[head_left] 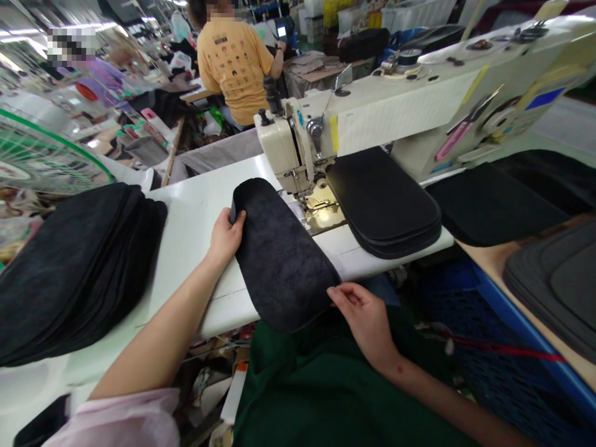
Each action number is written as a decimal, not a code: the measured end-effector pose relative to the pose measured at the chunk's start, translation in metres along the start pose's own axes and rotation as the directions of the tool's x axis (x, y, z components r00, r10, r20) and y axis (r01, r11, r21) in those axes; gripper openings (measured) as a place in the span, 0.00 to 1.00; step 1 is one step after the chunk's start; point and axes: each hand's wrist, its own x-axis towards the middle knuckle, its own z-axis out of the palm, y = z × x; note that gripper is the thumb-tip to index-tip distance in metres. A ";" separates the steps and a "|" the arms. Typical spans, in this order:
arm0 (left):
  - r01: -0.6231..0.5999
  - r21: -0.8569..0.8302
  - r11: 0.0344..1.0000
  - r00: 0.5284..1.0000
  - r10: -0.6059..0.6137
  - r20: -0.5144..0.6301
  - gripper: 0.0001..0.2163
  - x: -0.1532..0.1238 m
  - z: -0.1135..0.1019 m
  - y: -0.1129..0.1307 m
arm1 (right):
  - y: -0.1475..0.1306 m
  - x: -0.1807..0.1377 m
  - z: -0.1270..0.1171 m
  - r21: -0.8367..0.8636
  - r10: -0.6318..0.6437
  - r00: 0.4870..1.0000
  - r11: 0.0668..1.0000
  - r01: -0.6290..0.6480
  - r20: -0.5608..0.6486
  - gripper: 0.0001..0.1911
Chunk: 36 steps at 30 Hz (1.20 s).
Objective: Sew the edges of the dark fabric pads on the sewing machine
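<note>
A black fabric panel (284, 261) with rounded corners is held between my two hands, partly over the white sewing table and partly over my lap. My left hand (228, 234) pinches its far left edge, where the panel curls up a little. At the near right corner, my right hand (361, 310) grips the edge between thumb and fingers. The needle and presser foot of the sewing machine (288, 149) stand just beyond the panel, over a lit metal plate (323, 214). Right of the needle lies a small stack of black panels (382, 205).
On the left sits a tall pile of black panels (74, 267), with a green fan (51, 155) behind it. More dark pieces (498, 198) lie at the right, above a blue crate (465, 310). A person in a yellow shirt (233, 62) is farther back.
</note>
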 end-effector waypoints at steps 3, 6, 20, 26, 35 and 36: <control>-0.018 0.064 0.998 1.000 0.019 -0.011 0.14 -0.002 0.002 0.002 | 0.001 0.000 0.001 0.022 -0.012 1.000 1.000 0.012 -0.004 0.18; -0.027 0.077 0.997 1.000 0.027 -0.007 0.14 -0.003 0.002 0.004 | 0.000 0.000 0.001 0.005 -0.014 1.000 1.000 0.014 -0.017 0.19; 0.027 0.085 0.996 0.999 -0.028 0.015 0.14 -0.003 0.001 0.003 | -0.003 0.002 -0.002 0.073 0.143 0.989 0.987 -0.146 0.041 0.19; 0.020 0.059 0.998 1.000 -0.021 0.019 0.13 -0.003 0.000 0.003 | 0.001 0.002 -0.002 0.077 0.156 0.986 0.984 -0.160 0.059 0.17; 0.030 0.055 0.998 0.999 -0.031 0.017 0.14 -0.005 0.000 0.007 | 0.005 0.003 -0.002 0.103 0.172 0.983 0.979 -0.178 0.067 0.18; 0.029 0.056 0.998 0.999 -0.030 0.015 0.14 -0.005 0.000 0.007 | 0.004 0.003 -0.001 0.104 0.174 0.982 0.978 -0.180 0.068 0.18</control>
